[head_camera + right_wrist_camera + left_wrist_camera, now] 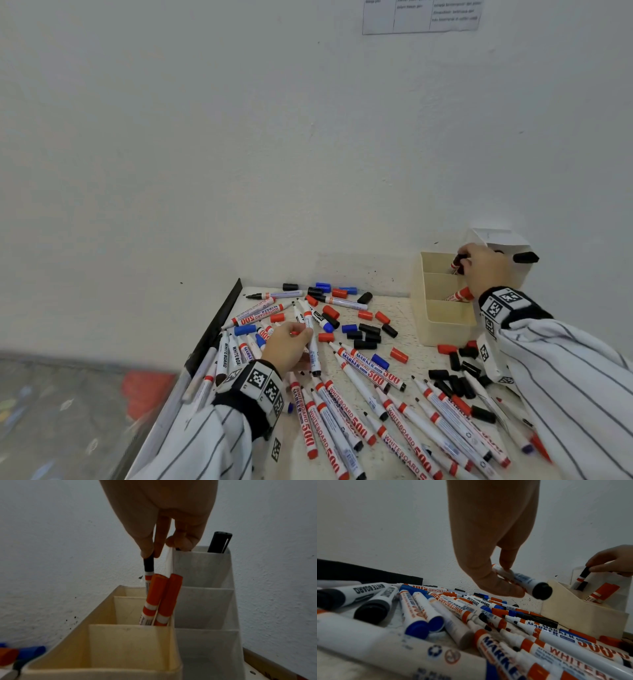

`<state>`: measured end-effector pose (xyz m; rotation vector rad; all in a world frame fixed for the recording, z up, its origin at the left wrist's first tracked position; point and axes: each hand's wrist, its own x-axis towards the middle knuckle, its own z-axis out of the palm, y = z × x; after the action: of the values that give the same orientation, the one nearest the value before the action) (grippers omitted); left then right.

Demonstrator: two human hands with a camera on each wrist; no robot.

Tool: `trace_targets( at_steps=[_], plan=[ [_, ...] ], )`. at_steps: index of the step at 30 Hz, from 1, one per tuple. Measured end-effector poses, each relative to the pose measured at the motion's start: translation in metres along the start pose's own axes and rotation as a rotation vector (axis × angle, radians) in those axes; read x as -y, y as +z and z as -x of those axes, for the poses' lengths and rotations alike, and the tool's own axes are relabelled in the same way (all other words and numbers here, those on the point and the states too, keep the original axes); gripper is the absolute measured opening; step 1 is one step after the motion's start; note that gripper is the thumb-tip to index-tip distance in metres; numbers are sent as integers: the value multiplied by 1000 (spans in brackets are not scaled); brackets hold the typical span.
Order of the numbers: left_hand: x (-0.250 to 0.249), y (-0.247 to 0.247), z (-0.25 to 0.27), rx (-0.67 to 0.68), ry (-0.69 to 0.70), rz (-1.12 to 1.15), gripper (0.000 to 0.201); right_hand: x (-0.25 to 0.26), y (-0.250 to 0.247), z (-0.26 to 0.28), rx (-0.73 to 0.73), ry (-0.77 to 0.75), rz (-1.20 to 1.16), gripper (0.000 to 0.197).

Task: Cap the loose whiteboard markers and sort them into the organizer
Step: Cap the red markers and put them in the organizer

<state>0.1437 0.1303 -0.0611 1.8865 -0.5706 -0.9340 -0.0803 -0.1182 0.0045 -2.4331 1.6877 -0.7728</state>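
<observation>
Several uncapped whiteboard markers (366, 390) and loose red, blue and black caps (366, 334) cover the table. My left hand (291, 346) pinches one white marker (312, 339) with a black end (541, 591), lifted just above the pile. My right hand (479, 263) pinches the black cap of a capped marker (148, 566) and holds it upright in the far compartment of the cream organizer (442, 325). Two red-capped markers (163, 599) stand in the middle compartment. The near compartment holds nothing I can see.
A white divided organizer (202, 601) stands right of the cream one, with a black pen (219, 542) in its far slot. A black strip (219, 322) edges the table's left side, with a drop to the floor beyond. The wall is close behind.
</observation>
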Motion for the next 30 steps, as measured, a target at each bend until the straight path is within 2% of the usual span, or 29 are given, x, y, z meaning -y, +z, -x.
trace_targets(
  at_steps=[4,6,9,11,13,15,17,20,22,24,30],
  plan=[
    [3,4,-1,13,-16,31,20,4,8,4,153,6,344,33],
    [3,6,1,22,-23,33,19,6,12,4,178,6,380,34],
    [2,8,3,25,-26,20,16,4,15,8,152,1,234,32],
    [2,8,5,26,-29,16,16,7,16,16,105,-48,88,26],
    [2,8,9,26,-37,11,16,16,18,28,123,-129,-29,22],
    [4,9,11,13,-34,-17,17,29,23,44,249,-211,-139,23],
    [6,8,15,-2,-24,-54,15,43,32,62,472,-290,-206,25],
    [10,4,21,6,-16,-71,27,59,49,83,791,-353,-110,36],
    [12,-1,25,9,-5,-82,29,67,60,90,892,-353,-32,42],
    [15,-6,29,-3,8,-88,26,70,69,95,915,-337,40,44],
    [22,-18,29,-54,28,-145,31,70,82,101,817,-319,140,36]
  ],
)
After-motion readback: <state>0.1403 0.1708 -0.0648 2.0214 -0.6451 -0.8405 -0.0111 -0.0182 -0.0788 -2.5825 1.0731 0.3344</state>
